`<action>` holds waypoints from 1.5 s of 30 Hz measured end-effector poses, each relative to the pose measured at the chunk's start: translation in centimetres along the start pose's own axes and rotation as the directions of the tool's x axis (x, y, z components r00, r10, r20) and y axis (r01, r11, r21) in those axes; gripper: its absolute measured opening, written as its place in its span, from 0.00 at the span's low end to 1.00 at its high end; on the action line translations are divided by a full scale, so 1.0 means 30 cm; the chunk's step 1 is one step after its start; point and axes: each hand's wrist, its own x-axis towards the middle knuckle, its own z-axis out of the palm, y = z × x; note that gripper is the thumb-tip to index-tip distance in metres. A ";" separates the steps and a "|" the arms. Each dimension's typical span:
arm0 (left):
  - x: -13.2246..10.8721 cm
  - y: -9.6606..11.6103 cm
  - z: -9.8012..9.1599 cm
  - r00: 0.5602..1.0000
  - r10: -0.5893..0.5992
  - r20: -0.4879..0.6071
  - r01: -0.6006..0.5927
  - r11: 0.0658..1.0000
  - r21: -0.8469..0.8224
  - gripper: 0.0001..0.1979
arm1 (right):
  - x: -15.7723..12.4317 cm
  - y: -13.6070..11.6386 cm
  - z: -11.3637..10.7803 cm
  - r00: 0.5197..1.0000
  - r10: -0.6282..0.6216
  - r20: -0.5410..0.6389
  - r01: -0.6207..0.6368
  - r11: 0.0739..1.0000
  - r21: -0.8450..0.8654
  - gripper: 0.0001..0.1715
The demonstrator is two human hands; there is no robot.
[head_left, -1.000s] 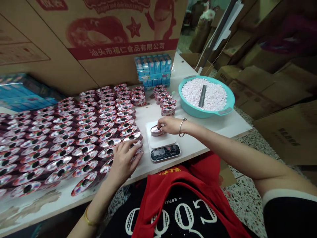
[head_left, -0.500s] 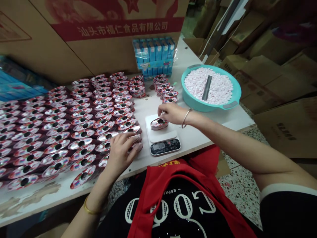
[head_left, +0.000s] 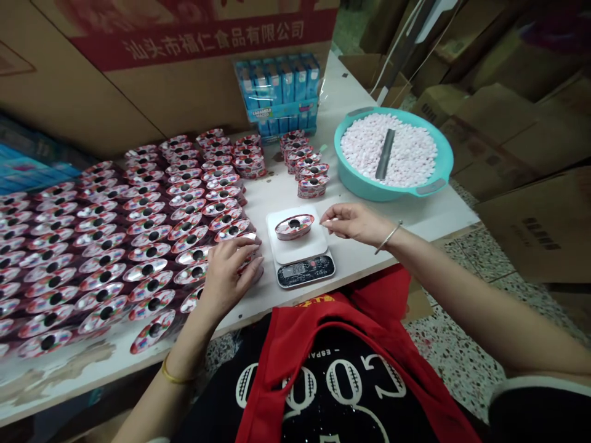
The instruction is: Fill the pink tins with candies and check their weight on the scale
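Observation:
A small oval tin point(head_left: 294, 226) with a dark hole in its lid lies on the white digital scale point(head_left: 301, 257). My right hand point(head_left: 355, 223) hovers just to the right of the scale, off the tin, its fingertips pinched together on something too small to name. My left hand point(head_left: 227, 274) rests at the near right end of the rows of tins point(head_left: 138, 240), with its fingers curled round the end tin point(head_left: 249, 241). Both wrists wear bangles.
A teal basin point(head_left: 369, 191) of pale candy tablets with a metal scoop point(head_left: 385, 154) sits at the back right. Short stacks of tins point(head_left: 307, 175) stand behind the scale. A wrapped pack of blue boxes point(head_left: 279, 92) leans on a large cardboard carton point(head_left: 184, 80). More cartons lie on the floor right.
My right hand let go of the tin on the scale and drew back to the right. My left hand stayed on the end tin. The view shifted down slightly.

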 end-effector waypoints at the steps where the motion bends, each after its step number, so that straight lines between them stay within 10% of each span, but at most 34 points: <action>1: 0.005 0.003 0.002 1.000 0.002 0.010 -0.002 1.000 -0.006 0.08 | 0.012 -0.022 0.019 0.999 -0.049 0.003 0.049 0.996 -0.078 0.04; 13: 0.008 0.004 0.006 0.998 -0.012 0.064 0.013 1.000 -0.025 0.10 | 0.117 -0.154 0.152 0.956 -0.255 0.148 0.283 0.656 -0.700 0.15; 20: 0.008 -0.001 -0.016 1.000 -0.013 0.029 0.013 1.000 -0.019 0.09 | 0.102 -0.139 0.056 0.977 -0.214 0.010 0.212 0.962 -0.174 0.12; 25: 0.007 -0.019 -0.021 0.998 -0.064 0.030 0.064 0.998 -0.014 0.11 | 0.028 -0.063 -0.057 0.999 -0.038 0.029 0.029 0.963 0.269 0.07; 32: 0.025 -0.011 -0.013 0.999 -0.027 0.038 0.029 0.999 -0.040 0.10 | 0.003 0.035 -0.050 0.999 -0.047 -0.019 0.050 0.970 0.239 0.17; 45: 0.035 -0.002 0.000 0.998 -0.037 0.055 0.040 0.998 -0.058 0.10 | 0.105 -0.056 0.114 0.972 -0.202 -0.122 0.218 0.966 0.140 0.09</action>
